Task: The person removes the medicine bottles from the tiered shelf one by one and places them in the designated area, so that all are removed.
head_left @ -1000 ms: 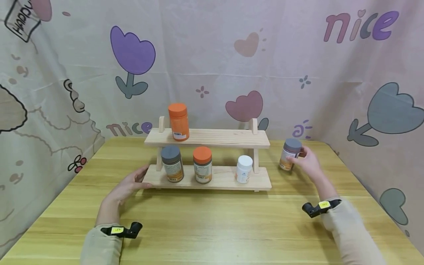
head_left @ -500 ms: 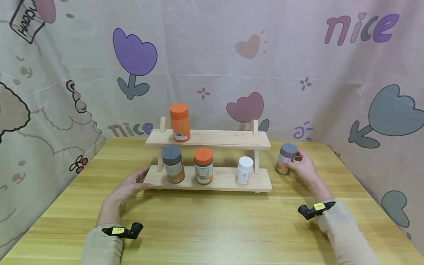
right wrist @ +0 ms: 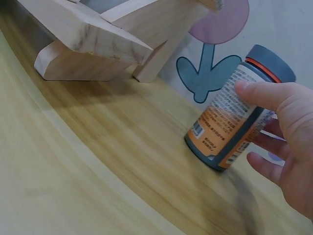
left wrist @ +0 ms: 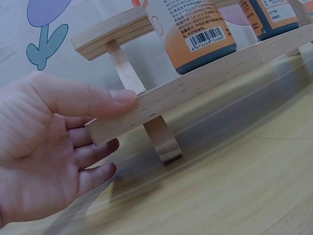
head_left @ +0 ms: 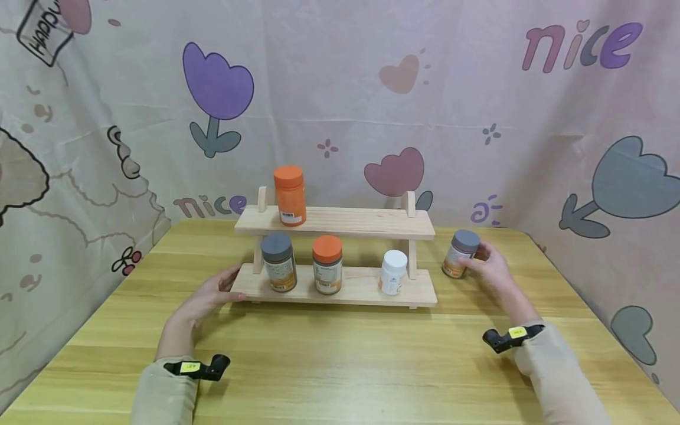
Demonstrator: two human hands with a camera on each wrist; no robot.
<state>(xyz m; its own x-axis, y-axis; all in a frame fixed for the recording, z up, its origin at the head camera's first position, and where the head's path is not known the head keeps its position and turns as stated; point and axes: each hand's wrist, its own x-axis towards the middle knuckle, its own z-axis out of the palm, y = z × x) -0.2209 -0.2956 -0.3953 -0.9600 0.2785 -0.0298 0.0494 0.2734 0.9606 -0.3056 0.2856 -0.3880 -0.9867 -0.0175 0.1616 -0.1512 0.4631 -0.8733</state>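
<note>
My right hand [head_left: 491,271] holds a grey-lidded supplement bottle [head_left: 455,260], to the right of a two-tier wooden shelf [head_left: 361,221]. In the right wrist view the thumb lies across the label of this bottle [right wrist: 225,117], fingers behind it, its base right at the tabletop. My left hand [head_left: 209,295] grips the left end of the lower board [left wrist: 161,100], thumb on its front edge and fingers curled behind and below. On that board stand another grey-lidded bottle [head_left: 280,265], an orange-lidded bottle [head_left: 327,268] and a small white bottle [head_left: 393,274]. An all-orange bottle [head_left: 290,198] occupies the upper board.
The shelf stands on a wood-grain table [head_left: 340,360]. A patterned cloth [head_left: 329,88] hangs behind and along both sides of the table. Each wrist wears a black camera mount [head_left: 199,368] over a beige sleeve.
The right hand, with the grey-lidded bottle, has come slightly left and toward me, then stayed nearly still. The left hand keeps its grip on the shelf end.
</note>
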